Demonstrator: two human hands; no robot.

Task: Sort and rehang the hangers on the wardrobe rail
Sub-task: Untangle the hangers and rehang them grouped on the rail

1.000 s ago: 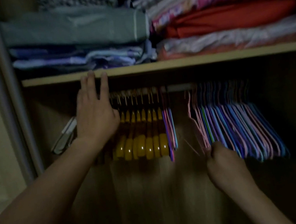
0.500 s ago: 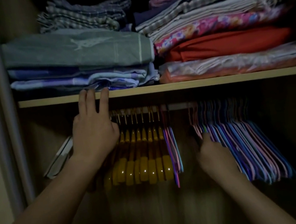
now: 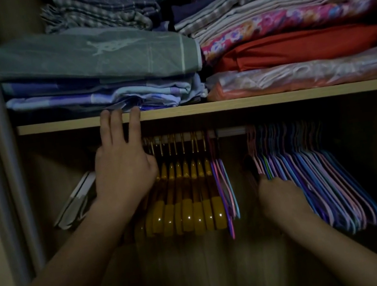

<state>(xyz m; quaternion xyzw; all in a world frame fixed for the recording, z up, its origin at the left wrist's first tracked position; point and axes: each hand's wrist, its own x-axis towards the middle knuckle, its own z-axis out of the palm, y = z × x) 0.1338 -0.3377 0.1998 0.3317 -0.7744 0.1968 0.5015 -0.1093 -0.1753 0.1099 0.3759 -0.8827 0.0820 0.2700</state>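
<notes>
Head view, left to right: a pale folded item (image 3: 76, 202) leans against the wardrobe's left wall under the shelf (image 3: 250, 103). Next, the left hand (image 3: 122, 170) is spread flat with fingers extended, fingertips (image 3: 134, 113) reaching the shelf's front edge, palm over the left end of the rail (image 3: 230, 132) and the first yellow hangers (image 3: 186, 200), gripping nothing that can be seen. The yellow hangers hang bunched on the rail, with a few thin purple and pink hangers (image 3: 226, 191) just beside them on their right. A bare stretch of rail follows. The right hand (image 3: 281, 198) is curled at the lower left edge of the big bunch of blue, pink and purple hangers (image 3: 318, 176); whether it is clamped on one, I cannot tell. Folded linens (image 3: 96, 66) fill the shelf above
</notes>
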